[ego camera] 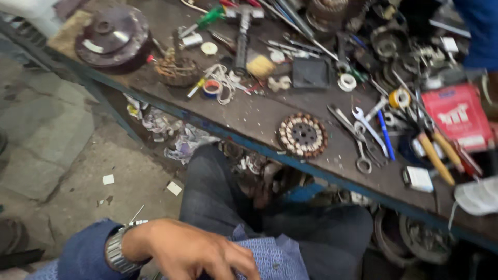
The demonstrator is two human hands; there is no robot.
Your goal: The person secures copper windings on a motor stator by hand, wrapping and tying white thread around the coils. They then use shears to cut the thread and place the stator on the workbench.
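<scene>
Resting at the lower left of the frame, the left hand (194, 254) lies open, seemingly empty, on the lap, well below the round wound coil (302, 135) at the bench edge (244, 139).

Cluttered blue-edged metal workbench (249, 122), grey concrete floor (57, 140), scattered paper scraps (174, 187)

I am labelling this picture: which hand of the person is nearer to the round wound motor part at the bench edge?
Left. The left hand rests low on the lap, below-left of the round wound motor part. The right hand is out of view.
</scene>
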